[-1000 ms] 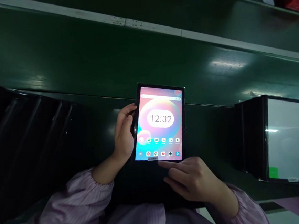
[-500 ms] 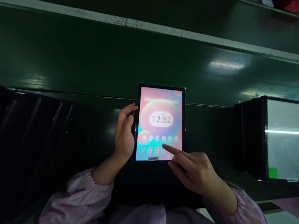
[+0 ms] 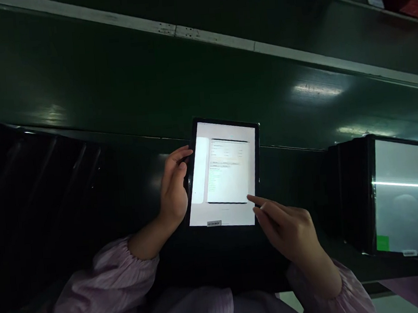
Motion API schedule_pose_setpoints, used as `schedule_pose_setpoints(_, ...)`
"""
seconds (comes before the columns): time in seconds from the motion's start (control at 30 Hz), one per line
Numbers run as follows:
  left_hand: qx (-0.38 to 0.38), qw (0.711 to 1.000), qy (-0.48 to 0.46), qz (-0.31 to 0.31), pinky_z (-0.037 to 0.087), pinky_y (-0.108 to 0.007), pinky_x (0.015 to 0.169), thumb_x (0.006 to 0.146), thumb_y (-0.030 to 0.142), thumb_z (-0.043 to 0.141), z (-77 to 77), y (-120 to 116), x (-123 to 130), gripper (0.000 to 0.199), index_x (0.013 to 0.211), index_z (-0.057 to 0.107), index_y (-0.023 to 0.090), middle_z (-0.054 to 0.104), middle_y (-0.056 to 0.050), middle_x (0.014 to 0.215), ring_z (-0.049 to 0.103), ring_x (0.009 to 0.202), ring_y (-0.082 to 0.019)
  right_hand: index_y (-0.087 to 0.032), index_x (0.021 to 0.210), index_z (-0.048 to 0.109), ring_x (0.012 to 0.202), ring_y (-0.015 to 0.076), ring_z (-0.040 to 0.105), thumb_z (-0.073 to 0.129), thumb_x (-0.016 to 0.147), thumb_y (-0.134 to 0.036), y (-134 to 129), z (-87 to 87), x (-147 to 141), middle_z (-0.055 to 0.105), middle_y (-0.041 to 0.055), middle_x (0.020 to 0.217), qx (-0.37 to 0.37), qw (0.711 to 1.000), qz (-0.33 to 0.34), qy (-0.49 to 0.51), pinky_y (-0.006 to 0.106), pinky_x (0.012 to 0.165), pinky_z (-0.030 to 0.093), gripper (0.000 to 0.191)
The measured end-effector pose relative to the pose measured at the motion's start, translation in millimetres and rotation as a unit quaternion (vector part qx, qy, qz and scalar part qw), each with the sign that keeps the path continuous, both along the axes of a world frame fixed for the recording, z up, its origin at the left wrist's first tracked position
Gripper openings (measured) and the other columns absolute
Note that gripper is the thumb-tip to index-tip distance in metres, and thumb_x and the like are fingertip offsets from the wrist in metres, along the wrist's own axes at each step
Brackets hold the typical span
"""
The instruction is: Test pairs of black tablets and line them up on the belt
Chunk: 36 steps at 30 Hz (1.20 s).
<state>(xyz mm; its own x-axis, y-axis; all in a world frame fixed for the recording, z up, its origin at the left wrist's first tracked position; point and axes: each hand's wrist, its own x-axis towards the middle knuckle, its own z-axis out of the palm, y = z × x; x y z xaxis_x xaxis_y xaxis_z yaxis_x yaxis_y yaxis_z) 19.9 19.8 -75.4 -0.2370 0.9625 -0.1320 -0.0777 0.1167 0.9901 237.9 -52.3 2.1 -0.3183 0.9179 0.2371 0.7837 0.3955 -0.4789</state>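
Observation:
A black-framed tablet [image 3: 228,174] stands in the middle, tilted slightly, its screen lit white with a page of small text in a smaller window. A barcode sticker [image 3: 214,223] is on its lower edge. My left hand [image 3: 175,185] grips the tablet's left edge, thumb at the front and the other fingers partly hidden behind it. Over the lower right of the screen is my right hand [image 3: 290,225], holding nothing. Its index finger is stretched out to the glass, the other fingers bent; whether the tip touches I cannot tell.
On the right, a row of similar tablets [image 3: 404,199] stands on edge, the front one's screen grey with green and red corners. Dark slotted shapes [image 3: 51,173] lie at left. A pale strip [image 3: 221,39] crosses the dark green bench [image 3: 134,85]. Something red [image 3: 416,5] sits top right.
The tablet's screen has switched from a colourful home screen with a clock and icons to a white page view. My right hand has shifted right; my left has stayed in place.

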Motion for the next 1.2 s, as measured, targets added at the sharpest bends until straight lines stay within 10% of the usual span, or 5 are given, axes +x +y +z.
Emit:
schedule_pose_setpoints(0.6, 0.004, 1.000, 0.001, -0.009, 0.039, -0.051, 0.122, 0.095, 0.047, 0.060, -2.2, -0.9, -1.3, 0.027, 0.108, 0.070, 0.026, 0.066, -0.010, 0.136, 0.059, 0.136, -0.033, -0.019, 0.077, 0.065, 0.035, 0.0030, 0.051, 0.051, 0.110, -0.021, 2.1, -3.3, -2.0, 0.085, 0.0123, 0.110, 0.024, 0.994, -0.101, -0.017, 0.021, 0.036, 0.041, 0.036)
schedule_pose_setpoints(1.0, 0.015, 0.999, 0.032, -0.015, 0.041, -0.048, 0.123, 0.095, 0.050, 0.058, -3.0, -2.0, -0.8, 0.027, 0.106, 0.069, 0.028, 0.067, -0.008, 0.135, 0.059, 0.137, -0.032, -0.019, 0.075, 0.063, 0.038, 0.0065, 0.052, 0.047, 0.112, -0.023, 1.0, -10.3, -33.0, 0.082, 0.0083, 0.125, -0.003, 0.998, 0.038, -0.045, 0.027, 0.036, 0.041, 0.041)
schedule_pose_setpoints(1.2, 0.008, 0.999, 0.041, -0.016, 0.042, -0.045, 0.121, 0.096, 0.047, 0.057, -1.3, -1.9, -2.6, 0.027, 0.107, 0.070, 0.026, 0.067, -0.009, 0.137, 0.058, 0.138, -0.030, -0.016, 0.083, 0.070, 0.041, 0.0043, 0.055, 0.051, 0.110, -0.017, 4.6, -4.6, -20.7, 0.085, 0.0125, 0.114, 0.009, 1.000, -0.009, 0.018, 0.022, 0.042, 0.045, 0.033)
